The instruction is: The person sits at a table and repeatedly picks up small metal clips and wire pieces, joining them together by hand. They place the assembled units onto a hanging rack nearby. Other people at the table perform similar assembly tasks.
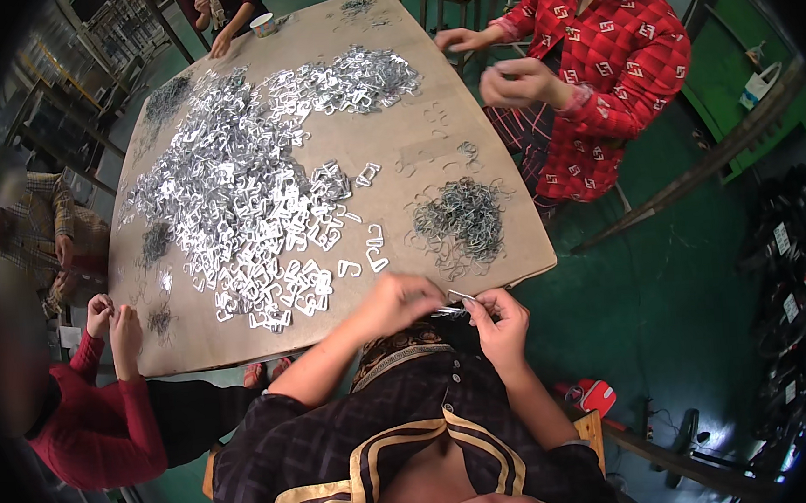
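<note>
At the near edge of the table, my right hand point(500, 327) is closed, thumb and fingertips pinching a thin silvery metal piece point(462, 296). My left hand point(399, 302) reaches in from the other side, its fingers smeared by motion, so I cannot make out whether they hold anything. Several shiny metal pieces point(448, 312) show between the two hands, just below the table edge. Beyond my left hand lie loose flat metal hooks point(349, 267). A heap of dark, thin wire pieces point(465, 217) sits beyond my right hand.
A big pile of shiny metal hooks point(239, 183) spreads over the brown-covered table point(378, 160). One person in a red patterned jacket point(611, 78) stands at the right; another in a red sweater point(97, 422) sits at the left. More people work around the far and left edges.
</note>
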Demonstrator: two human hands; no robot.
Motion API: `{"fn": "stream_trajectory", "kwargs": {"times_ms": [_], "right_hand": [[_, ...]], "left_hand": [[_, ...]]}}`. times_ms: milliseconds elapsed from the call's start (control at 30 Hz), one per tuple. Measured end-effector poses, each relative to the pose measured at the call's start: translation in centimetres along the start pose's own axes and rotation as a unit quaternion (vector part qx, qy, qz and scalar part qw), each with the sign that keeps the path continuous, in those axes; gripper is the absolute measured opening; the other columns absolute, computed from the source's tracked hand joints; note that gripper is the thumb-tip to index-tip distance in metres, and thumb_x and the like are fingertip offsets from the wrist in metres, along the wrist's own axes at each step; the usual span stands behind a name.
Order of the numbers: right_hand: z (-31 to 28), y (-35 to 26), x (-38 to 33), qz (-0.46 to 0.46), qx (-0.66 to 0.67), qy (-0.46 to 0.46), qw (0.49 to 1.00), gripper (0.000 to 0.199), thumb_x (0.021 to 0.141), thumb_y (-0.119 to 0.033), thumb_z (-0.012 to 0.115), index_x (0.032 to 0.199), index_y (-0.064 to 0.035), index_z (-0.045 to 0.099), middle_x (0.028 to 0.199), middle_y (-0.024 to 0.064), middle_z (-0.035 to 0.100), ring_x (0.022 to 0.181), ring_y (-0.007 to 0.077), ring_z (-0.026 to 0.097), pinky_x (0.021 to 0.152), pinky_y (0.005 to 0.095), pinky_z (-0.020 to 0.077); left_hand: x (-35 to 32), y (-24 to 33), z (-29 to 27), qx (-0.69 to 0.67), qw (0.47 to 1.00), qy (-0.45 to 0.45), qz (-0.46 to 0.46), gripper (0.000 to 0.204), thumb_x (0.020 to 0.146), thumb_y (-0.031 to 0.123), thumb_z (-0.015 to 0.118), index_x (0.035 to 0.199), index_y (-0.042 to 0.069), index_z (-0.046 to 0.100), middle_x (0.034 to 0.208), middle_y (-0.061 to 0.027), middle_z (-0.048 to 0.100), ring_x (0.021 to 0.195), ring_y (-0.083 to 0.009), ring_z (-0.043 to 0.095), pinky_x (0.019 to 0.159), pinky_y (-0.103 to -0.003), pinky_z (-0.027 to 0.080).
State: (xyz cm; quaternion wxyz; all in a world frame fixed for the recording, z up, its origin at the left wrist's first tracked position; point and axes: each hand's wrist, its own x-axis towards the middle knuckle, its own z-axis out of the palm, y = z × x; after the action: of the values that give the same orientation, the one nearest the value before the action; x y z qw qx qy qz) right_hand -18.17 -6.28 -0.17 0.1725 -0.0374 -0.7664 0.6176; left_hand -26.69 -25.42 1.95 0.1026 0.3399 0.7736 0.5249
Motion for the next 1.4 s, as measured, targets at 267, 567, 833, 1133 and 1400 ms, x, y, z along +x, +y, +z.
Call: {"fn": "stream_trajectory", "kwargs": {"times_ms": [267, 567, 833, 1133, 1400], "right_hand": [[-1.1, -0.4, -0.8, -0.079, -0.034, 0.001, 0.996, 0.009, 0.083, 0.002, 0.07, 0.083, 0.0053, 0.061, 0.086, 0.0092, 0.063, 0.064, 0.0119, 0.062, 0.058, 0.0249, 0.0498], [-1.9, -0.1, -1.4, -0.049, -0.031, -0.035, 0.998, 0.011, 0.081, -0.001, 0.071, 0.086, 0.0028, 0.063, 0.09, 0.0109, 0.066, 0.069, 0.0188, 0.065, 0.062, 0.0286, 0.053], [-2.1, 0.0, -1.4, -0.012, -0.011, -0.049, 0.999, 0.012, 0.076, 0.009, 0.07, 0.086, 0.0058, 0.064, 0.092, 0.0097, 0.064, 0.074, 0.0128, 0.067, 0.065, 0.0244, 0.054], [-0.9, 0.2, -0.9, 0.0, 0.015, -0.02, 1.0, 0.013, 0.075, 0.008, 0.071, 0.085, 0.0039, 0.064, 0.087, 0.0073, 0.063, 0.072, 0.0148, 0.068, 0.064, 0.025, 0.0552], [-0.5, -0.1, -1.0, -0.019, -0.009, -0.008, 1.0, 0.013, 0.074, 0.01, 0.069, 0.084, 0.0038, 0.063, 0.087, 0.0082, 0.062, 0.072, 0.0161, 0.068, 0.064, 0.026, 0.0557]], "left_hand": [[9.5, -11.1, -2.6, 0.45, 0.88, 0.149, 0.014, 0.008, 0.073, 0.006, 0.061, 0.075, 0.002, 0.069, 0.079, -0.0135, 0.068, 0.075, -0.0333, 0.065, 0.07, -0.041, 0.055], [12.5, -11.1, -1.6, 0.559, 0.825, 0.061, -0.045, 0.011, 0.075, 0.007, 0.06, 0.072, 0.005, 0.071, 0.081, -0.0161, 0.07, 0.08, -0.0299, 0.069, 0.069, -0.036, 0.056], [9.0, -8.6, -5.4, -0.019, 0.971, 0.075, -0.226, 0.012, 0.079, 0.006, 0.072, 0.087, -0.003, 0.071, 0.073, -0.0057, 0.069, 0.067, -0.0091, 0.063, 0.063, -0.024, 0.051], [1.0, 1.4, 0.6, -0.139, 0.989, -0.041, -0.039, 0.013, 0.077, 0.008, 0.08, 0.085, 0.003, 0.071, 0.091, -0.0047, 0.064, 0.09, -0.0154, 0.06, 0.085, -0.03, 0.045], [0.0, 1.5, 2.5, -0.075, 0.996, 0.02, -0.034, 0.013, 0.074, 0.008, 0.08, 0.083, 0.004, 0.071, 0.093, -0.0051, 0.061, 0.094, -0.02, 0.057, 0.087, -0.034, 0.043]]}}
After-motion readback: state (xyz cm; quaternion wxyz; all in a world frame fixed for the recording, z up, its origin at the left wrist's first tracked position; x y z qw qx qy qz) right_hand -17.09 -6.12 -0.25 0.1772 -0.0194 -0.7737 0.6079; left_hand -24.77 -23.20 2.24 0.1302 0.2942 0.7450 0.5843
